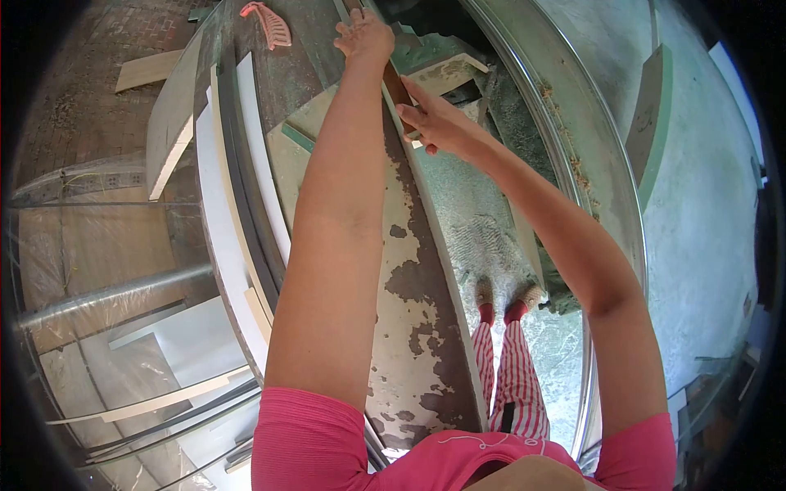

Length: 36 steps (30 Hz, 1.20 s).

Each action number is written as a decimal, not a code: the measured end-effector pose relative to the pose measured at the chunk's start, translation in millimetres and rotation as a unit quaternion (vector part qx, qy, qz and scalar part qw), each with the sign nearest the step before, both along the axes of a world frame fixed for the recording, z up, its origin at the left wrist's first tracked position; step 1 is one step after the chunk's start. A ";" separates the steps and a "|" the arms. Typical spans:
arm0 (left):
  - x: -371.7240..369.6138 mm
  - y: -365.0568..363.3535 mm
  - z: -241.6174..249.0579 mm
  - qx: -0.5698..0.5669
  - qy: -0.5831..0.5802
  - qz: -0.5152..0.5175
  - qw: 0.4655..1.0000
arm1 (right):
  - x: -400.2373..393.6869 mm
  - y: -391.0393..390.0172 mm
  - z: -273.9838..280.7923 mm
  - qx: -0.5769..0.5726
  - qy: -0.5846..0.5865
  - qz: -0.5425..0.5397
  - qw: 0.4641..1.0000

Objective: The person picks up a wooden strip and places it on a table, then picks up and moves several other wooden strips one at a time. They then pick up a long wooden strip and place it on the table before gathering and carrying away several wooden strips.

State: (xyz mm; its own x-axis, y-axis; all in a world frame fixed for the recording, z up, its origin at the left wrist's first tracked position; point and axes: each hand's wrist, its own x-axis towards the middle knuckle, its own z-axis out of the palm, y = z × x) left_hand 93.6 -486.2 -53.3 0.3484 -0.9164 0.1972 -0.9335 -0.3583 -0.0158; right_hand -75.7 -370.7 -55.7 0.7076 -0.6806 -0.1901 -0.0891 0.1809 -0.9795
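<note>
The bench (413, 327) is running away from the person, its top worn, with paint flaking off in large patches. White and pale boards (221, 204) are standing on edge along its left side. A narrow dark strip (396, 88) is lying along the bench's right edge at the far end.

The left hand (363, 37) is resting palm down, fingers spread, on the far end of the strip; it is pressing rather than gripping. The right hand (432, 121) is closing its fingers around the strip's near end, at the bench edge.

A pink comb-like object (268, 23) is lying on the bench surface, apart from both hands.

Judgement: the strip is being steadied or aligned against the edge; nothing visible is fastening it yet, so the work appears to be at an early stage, with positioning under way.
</note>
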 end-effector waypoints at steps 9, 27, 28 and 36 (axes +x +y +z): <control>7.6 -12.4 -2.5 -0.011 -0.036 -0.003 0.999 | 19.6 -10.5 -6.8 -0.031 0.009 -0.015 0.999; -8.3 -6.1 44.6 0.061 0.186 0.040 0.980 | 55.4 -53.4 1.7 -0.305 0.139 -0.090 0.938; -9.9 -5.0 43.8 0.049 0.223 0.040 0.973 | 60.3 -59.6 2.1 -0.316 0.149 -0.093 0.932; 20.9 -10.6 25.3 -0.018 0.253 -0.005 0.967 | 98.7 -122.2 -22.3 -0.360 0.182 -0.064 0.913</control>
State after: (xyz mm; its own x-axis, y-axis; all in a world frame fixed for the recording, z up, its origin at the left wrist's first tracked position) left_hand 114.5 -496.8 -28.1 0.4000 -0.9158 0.0354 -0.8217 -0.3412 0.4564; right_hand 23.0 -492.9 -78.0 0.5930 -0.7944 0.1317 -0.4559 -0.4660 -0.7583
